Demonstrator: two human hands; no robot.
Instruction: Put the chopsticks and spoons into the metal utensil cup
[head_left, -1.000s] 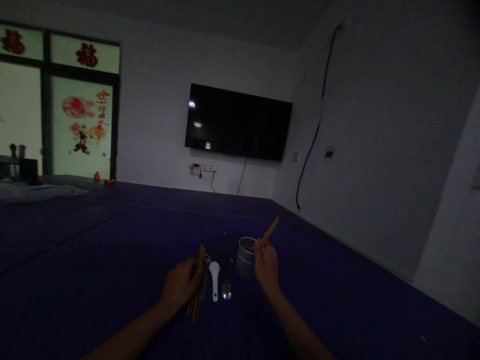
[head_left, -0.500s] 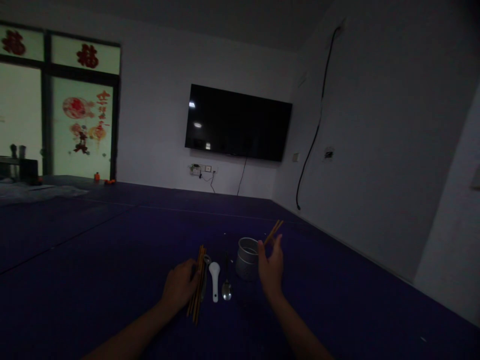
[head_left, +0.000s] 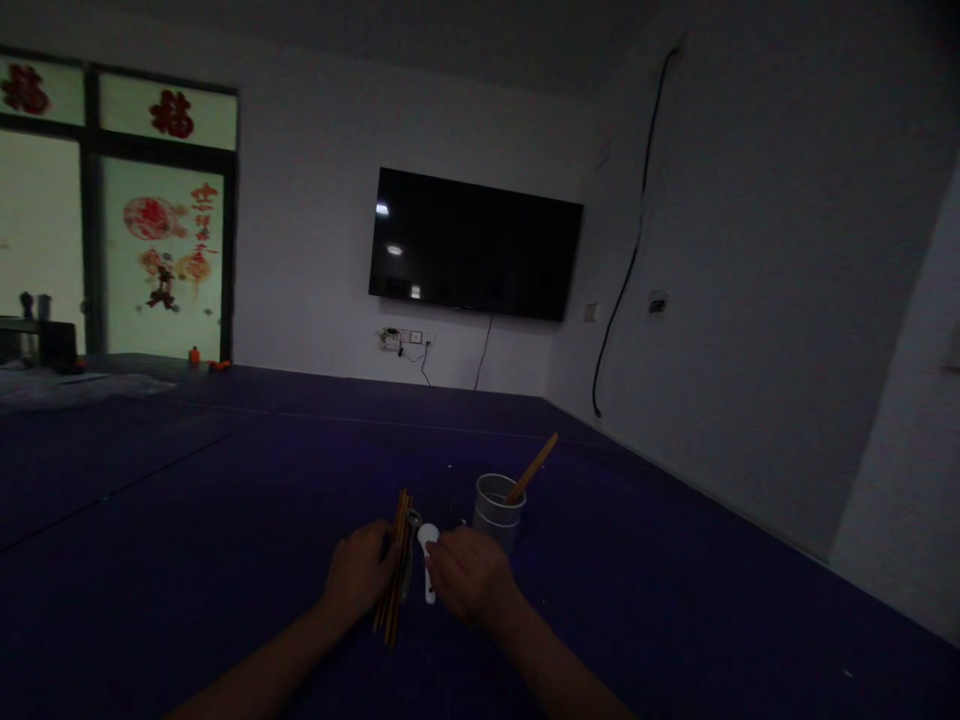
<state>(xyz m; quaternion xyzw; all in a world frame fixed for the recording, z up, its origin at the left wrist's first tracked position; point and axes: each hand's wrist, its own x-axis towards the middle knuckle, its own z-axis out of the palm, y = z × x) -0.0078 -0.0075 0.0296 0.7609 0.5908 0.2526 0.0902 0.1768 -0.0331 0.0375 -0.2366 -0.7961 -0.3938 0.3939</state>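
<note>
My left hand (head_left: pixel 363 566) is closed around a bundle of several wooden chopsticks (head_left: pixel 393 602) lying on the dark purple surface. Beside them on the right is a slim metal utensil (head_left: pixel 410 558) with a ring-like end, its kind unclear. A white spoon (head_left: pixel 428 538) lies to the right of that. My right hand (head_left: pixel 472 578) is over the spot just right of the white spoon, fingers curled, fingertips at its handle. It covers the metal spoon, and whatever is in its fingers is hidden. Behind it stands a grey metal cup (head_left: pixel 496 512) with chopsticks (head_left: pixel 534 468) leaning inside.
The purple surface (head_left: pixel 225 520) stretches to the walls. A black television (head_left: pixel 476 245) hangs at the back, above sockets and cords (head_left: pixel 409 340). A black cable (head_left: pixel 637 230) runs down the right wall. Small orange objects (head_left: pixel 219 366) lie near the glass door (head_left: pixel 161 260).
My right hand has let go of its chopsticks, which now lean in the cup, and has moved left and nearer me, over the metal spoon. My left hand has stayed put.
</note>
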